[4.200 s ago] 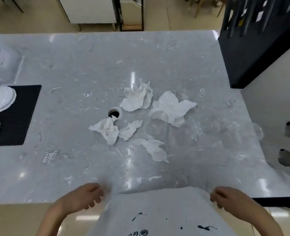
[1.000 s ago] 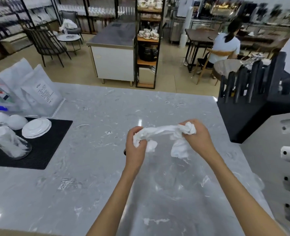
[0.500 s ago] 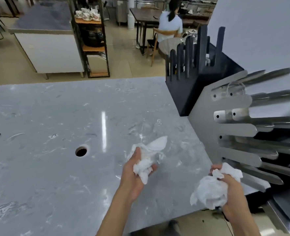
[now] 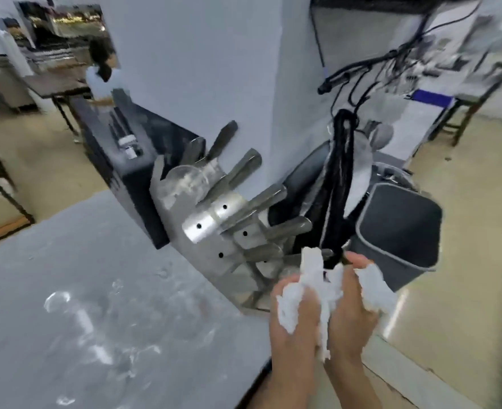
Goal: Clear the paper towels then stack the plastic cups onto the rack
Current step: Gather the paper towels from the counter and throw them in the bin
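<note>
Both hands are pressed together just past the right end of the counter (image 4: 102,290), my left hand (image 4: 295,317) and my right hand (image 4: 351,311) each closed around crumpled paper towels (image 4: 314,278), the white wads bulging up between the fingers and out past the right palm. What matters for the drop is the grey bin (image 4: 400,228): it lies up and to the right of my hands, off the counter, its open mouth tipped toward me, with its near rim just beyond my right fingertips. My right hand is the nearer one, so I judge it should lead and the left follow across. A black strap (image 4: 339,184) hangs down between my hands and the bin's left side, and I would keep the towels clear of it. To the left of my hands stands the metal rack (image 4: 214,228), its pegs slanting up and right toward the bin, close enough that a wide swing of the left hand could brush them. One clear plastic cup (image 4: 184,181) already seems to sit on an upper peg, though blur makes that uncertain. Open room lies to the right, over the floor.
</note>
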A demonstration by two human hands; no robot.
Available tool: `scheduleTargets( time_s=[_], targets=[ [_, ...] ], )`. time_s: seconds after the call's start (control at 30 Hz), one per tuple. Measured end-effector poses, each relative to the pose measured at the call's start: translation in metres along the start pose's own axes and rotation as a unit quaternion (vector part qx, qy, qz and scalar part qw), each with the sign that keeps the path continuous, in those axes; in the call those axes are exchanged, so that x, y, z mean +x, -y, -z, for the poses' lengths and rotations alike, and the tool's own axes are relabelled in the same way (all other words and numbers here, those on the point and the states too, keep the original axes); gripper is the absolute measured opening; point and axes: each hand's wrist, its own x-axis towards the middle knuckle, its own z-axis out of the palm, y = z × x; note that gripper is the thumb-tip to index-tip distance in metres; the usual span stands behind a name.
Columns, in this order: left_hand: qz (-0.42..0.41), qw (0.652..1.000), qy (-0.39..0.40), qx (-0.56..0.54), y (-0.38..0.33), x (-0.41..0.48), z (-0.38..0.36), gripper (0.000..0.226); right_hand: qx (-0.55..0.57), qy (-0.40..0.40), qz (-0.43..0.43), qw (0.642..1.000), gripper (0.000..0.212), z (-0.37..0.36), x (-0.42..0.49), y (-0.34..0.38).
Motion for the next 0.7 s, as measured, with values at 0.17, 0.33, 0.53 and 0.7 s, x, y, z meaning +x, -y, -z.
scheduleTargets(
  time_s=[0.17, 0.33, 0.53, 0.7],
  targets=[
    [-0.058, 0.997, 0.005, -0.042, 0.004, 0.035, -0.083, 0.024, 0.053, 0.057, 0.032, 0.996, 0.020, 0.045, 0.059, 0.003],
    [-0.085, 0.992, 0.064, -0.068, 0.016, 0.064, -0.143, 0.029, 0.109, 0.170, -0.032, 0.979, 0.079, 0.084, 0.087, -0.006],
    [-0.148, 0.984, 0.072, -0.072, 0.023, 0.073, -0.183, 0.017, 0.140, 0.017, -0.080, 0.987, 0.008, 0.098, 0.143, -0.001],
    [-0.132, 0.989, -0.002, -0.059, 0.031, 0.079, -0.182, 0.030, 0.161, 0.014, -0.124, 0.979, 0.015, 0.099, 0.153, -0.005]
  ],
)
